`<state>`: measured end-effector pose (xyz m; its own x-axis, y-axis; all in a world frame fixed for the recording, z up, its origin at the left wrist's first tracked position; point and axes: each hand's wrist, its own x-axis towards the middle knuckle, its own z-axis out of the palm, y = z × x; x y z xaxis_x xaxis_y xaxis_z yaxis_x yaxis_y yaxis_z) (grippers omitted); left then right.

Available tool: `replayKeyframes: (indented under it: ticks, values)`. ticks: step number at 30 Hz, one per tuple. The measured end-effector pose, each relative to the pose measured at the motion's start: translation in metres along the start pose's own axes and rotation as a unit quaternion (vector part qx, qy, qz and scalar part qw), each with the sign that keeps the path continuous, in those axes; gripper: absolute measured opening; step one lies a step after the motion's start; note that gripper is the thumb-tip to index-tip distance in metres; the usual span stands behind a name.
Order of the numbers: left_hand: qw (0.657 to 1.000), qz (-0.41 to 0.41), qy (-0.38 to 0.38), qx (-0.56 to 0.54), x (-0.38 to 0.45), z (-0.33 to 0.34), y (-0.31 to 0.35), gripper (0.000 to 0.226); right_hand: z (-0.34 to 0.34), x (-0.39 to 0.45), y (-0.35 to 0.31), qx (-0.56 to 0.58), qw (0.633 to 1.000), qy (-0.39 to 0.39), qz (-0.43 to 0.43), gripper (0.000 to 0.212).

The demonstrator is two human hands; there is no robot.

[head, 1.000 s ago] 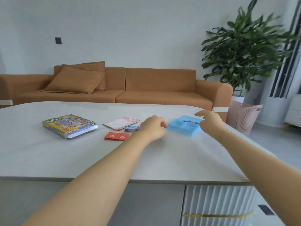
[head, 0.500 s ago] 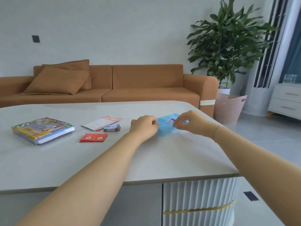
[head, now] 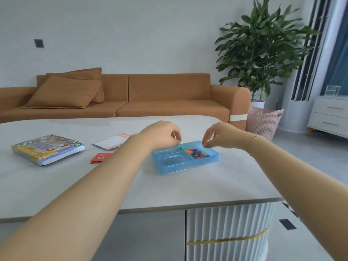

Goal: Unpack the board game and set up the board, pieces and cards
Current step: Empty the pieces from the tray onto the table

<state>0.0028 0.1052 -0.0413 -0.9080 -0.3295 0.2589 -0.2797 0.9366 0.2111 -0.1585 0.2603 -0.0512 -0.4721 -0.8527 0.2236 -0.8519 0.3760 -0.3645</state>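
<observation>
Two hands hover over the far edge of a blue tray [head: 170,163] that lies flat on the white worktop [head: 56,185]. Left hand [head: 162,135]: fingers curled, tips pinched together just above the tray's far rim; whether anything is held in the grip cannot be told. Right hand [head: 219,136]: fingers curled downward, thumb and forefinger closed at the tray's far right rim; contents of that grip likewise cannot be told. Between and just below the two grips, the tray's right compartment holds a heap of small coloured pieces [head: 196,153]; one green piece [head: 180,148] lies beside the heap, near the left grip. Well to the left of the left grip lie red cards [head: 99,157], a folded leaflet [head: 113,142] partly hidden by the left forearm, and farther left the game box [head: 48,148], flat on the worktop.
</observation>
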Motion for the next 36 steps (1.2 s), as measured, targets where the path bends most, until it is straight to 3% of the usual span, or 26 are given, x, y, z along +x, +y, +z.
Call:
replayKeyframes:
  ticks: [6, 12, 17, 23, 28, 32, 36]
  values:
    - [0.998, -0.019, -0.03, 0.053, 0.015, 0.025, 0.013, 0.019, 0.019, 0.005, -0.016, -0.107, 0.993, 0.016, 0.044, 0.034]
    - [0.99, -0.065, -0.09, 0.088, 0.015, 0.011, 0.018, 0.017, 0.016, -0.001, -0.026, -0.101, 0.994, -0.027, 0.017, 0.028]
    - [0.97, -0.105, -0.19, 0.107, 0.007, -0.006, 0.016, 0.023, 0.015, -0.004, -0.036, -0.021, 0.996, -0.076, -0.039, 0.008]
    - [0.964, -0.1, -0.228, 0.093, -0.003, -0.015, 0.013, 0.007, 0.011, -0.002, -0.038, 0.204, 0.979, 0.023, -0.001, 0.01]
    - [0.978, -0.078, -0.191, 0.018, -0.007, -0.018, 0.007, 0.009, 0.017, 0.008, -0.023, 0.211, 0.971, 0.098, 0.054, 0.013]
    - [0.99, -0.032, -0.108, -0.087, -0.001, -0.022, -0.003, 0.006, 0.028, 0.018, -0.015, 0.191, 0.968, 0.138, 0.085, 0.013]
    - [0.984, -0.032, -0.057, -0.166, 0.008, -0.007, -0.009, 0.009, 0.037, 0.025, -0.006, 0.155, 0.972, 0.13, 0.116, 0.013]
